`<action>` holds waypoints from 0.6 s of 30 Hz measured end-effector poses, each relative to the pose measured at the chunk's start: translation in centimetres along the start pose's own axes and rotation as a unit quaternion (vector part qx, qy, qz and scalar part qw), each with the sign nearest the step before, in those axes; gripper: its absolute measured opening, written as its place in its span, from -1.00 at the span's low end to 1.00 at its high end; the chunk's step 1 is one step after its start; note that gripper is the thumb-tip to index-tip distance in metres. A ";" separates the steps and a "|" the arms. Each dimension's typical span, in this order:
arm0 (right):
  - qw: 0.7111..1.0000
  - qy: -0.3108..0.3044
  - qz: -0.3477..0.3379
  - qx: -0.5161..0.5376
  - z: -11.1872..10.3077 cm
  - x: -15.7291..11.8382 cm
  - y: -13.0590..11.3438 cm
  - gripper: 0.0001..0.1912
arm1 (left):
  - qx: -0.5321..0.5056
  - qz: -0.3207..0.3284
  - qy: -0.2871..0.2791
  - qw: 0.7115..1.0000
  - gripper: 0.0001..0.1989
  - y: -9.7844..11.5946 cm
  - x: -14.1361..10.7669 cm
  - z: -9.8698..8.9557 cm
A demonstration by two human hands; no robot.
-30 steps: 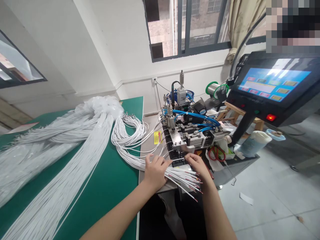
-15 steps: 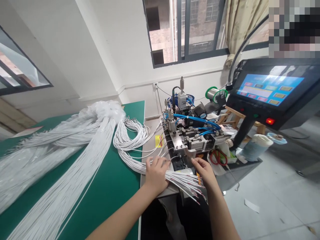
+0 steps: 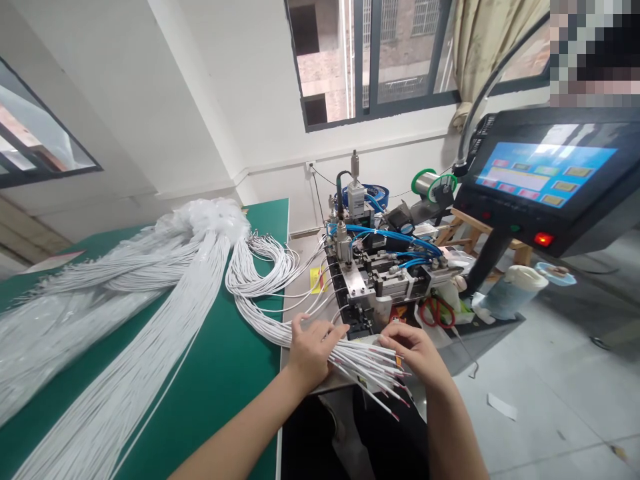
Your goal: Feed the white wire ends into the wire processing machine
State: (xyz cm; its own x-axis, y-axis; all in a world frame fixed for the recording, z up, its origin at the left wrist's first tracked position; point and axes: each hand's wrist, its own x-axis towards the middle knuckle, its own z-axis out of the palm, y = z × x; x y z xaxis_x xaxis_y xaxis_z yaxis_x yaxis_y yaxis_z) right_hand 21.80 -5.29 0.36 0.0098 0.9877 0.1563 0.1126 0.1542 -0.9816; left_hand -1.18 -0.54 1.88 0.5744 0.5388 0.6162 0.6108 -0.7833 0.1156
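My left hand [image 3: 314, 350] is wrapped over a bundle of white cables [image 3: 367, 363] at the front edge of the machine bench. The cables' reddish tips fan out to the right, under my right hand [image 3: 410, 347]. Its thumb and forefinger are pinched together beside the upper cable ends; whatever lies between them is too small to make out. Just beyond my hands stands a machine [image 3: 355, 277] with metal cylinders and blue air tubes. Several single cables run from its left side to the looped white cables [image 3: 263, 287] on the green table.
More long white cables [image 3: 165, 347], partly in clear plastic, cover the green table [image 3: 250, 413]. A monitor [image 3: 545, 173] stands at the right above red-handled scissors [image 3: 437, 313] and a bluish roll [image 3: 515, 293]. Behind the machine is a wire spool [image 3: 431, 185].
My right hand has moved slightly down from the machine toward the cable ends. My left hand's thumb and fingers have shifted on the bundle, and the tips are spread a little differently.
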 end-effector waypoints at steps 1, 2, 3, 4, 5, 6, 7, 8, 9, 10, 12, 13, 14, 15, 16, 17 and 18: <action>1.000 -0.021 -0.015 -0.012 -0.1 -0.2 -0.2 -0.74 | 0.001 -0.001 -0.001 1.000 -0.67 0.0 0.0 0.0; 0.998 -0.041 -0.031 -0.022 -0.2 -0.3 -0.4 -0.77 | 0.003 -0.002 -0.002 1.000 -0.67 0.0 0.0 0.0; 0.997 -0.059 -0.044 -0.029 -0.3 -0.4 -0.6 -0.79 | 0.006 -0.002 -0.002 1.000 -0.68 0.0 0.0 0.1; 0.996 -0.072 -0.052 -0.034 -0.3 -0.4 -0.8 -0.80 | 0.009 -0.001 -0.002 1.000 -0.68 -0.1 0.0 0.1; 0.995 -0.077 -0.055 -0.037 -0.3 -0.5 -0.9 -0.80 | 0.013 0.000 -0.001 1.000 -0.68 -0.1 0.0 0.2; 0.995 -0.075 -0.055 -0.037 -0.2 -0.5 -1.0 -0.81 | 0.017 0.000 -0.002 1.000 -0.69 -0.1 0.0 0.3; 0.996 -0.068 -0.052 -0.035 -0.2 -0.5 -1.1 -0.81 | 0.022 0.002 -0.003 1.000 -0.69 -0.1 -0.1 0.3; 0.997 -0.056 -0.047 -0.033 -0.1 -0.4 -1.1 -0.82 | 0.026 0.004 -0.004 1.000 -0.70 -0.2 -0.1 0.3; 0.998 -0.041 -0.044 -0.033 0.0 -0.4 -1.0 -0.82 | 0.028 0.007 -0.005 1.000 -0.70 -0.2 0.0 0.4; 0.998 -0.024 -0.043 -0.034 0.1 -0.3 -0.9 -0.81 | 0.029 0.011 -0.006 1.000 -0.70 -0.2 0.0 0.4; 0.998 0.011 -0.042 -0.038 0.2 -0.2 -0.6 -0.79 | 0.024 0.018 -0.005 1.000 -0.70 -0.2 0.0 0.3; 0.998 0.028 -0.044 -0.041 0.3 -0.1 -0.4 -0.78 | 0.020 0.019 -0.004 1.000 -0.70 -0.2 0.1 0.3; 0.997 0.043 -0.046 -0.043 0.4 0.0 -0.3 -0.77 | 0.017 0.019 -0.003 1.000 -0.71 -0.2 0.1 0.3; 0.997 0.053 -0.047 -0.043 0.4 0.0 -0.2 -0.76 | 0.016 0.018 -0.003 1.000 -0.71 -0.1 0.1 0.3; 0.996 0.061 -0.047 -0.043 0.4 0.0 -0.1 -0.75 | 0.015 0.017 -0.004 1.000 -0.71 -0.1 0.1 0.2; 0.996 0.064 -0.046 -0.042 0.4 0.0 0.0 -0.75 | 0.014 0.015 -0.005 1.000 -0.70 -0.2 0.1 0.2; 0.996 0.062 -0.045 -0.042 0.4 0.0 0.0 -0.75 | 0.011 0.014 -0.007 1.000 -0.69 -0.2 0.1 0.3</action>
State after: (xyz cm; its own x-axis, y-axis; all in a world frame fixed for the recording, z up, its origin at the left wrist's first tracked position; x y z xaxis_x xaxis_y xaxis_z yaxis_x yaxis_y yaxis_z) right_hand 21.41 -5.25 0.31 0.1185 0.9583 0.2601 0.2008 0.2334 -0.9514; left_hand -1.08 -0.27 1.72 0.5986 0.5207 0.6087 0.6059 -0.7914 0.0811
